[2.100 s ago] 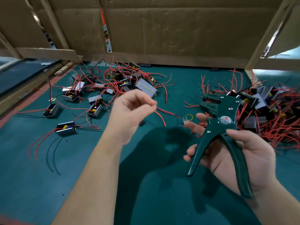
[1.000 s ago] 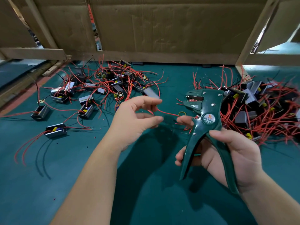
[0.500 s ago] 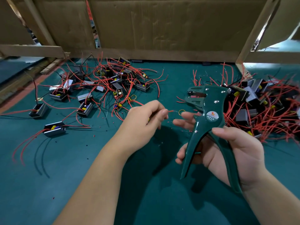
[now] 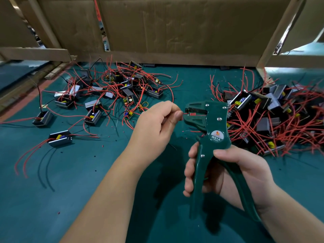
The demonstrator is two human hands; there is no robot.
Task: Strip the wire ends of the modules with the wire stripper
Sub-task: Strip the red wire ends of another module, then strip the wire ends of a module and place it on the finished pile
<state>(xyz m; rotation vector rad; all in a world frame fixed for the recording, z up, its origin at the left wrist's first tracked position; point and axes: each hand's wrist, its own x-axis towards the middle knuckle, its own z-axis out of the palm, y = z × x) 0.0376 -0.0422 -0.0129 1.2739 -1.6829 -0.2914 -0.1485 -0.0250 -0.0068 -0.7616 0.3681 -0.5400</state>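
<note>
Soft, fairly bright overhead light throws a broad, blurred shadow on the bench point(image 4: 52, 199) just beneath the right grip point(image 4: 236, 172). Beyond it to the far right, a gap glares white. The lens bends the cardboard wall point(image 4: 175, 23) toward the edges, and the wire heap point(image 4: 284, 123) on that side looks slightly smeared.

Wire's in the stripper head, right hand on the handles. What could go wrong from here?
1. The left hand pinches the red wire right at the jaws of the wire stripper; a squeeze by the right hand might nip a fingertip.
2. Little wire shows between fingers and jaws, so insertion depth is hard to judge; the strip may come out short or crooked.
3. The pile of modules lies close beside the head; a stray lead could snag.
</note>
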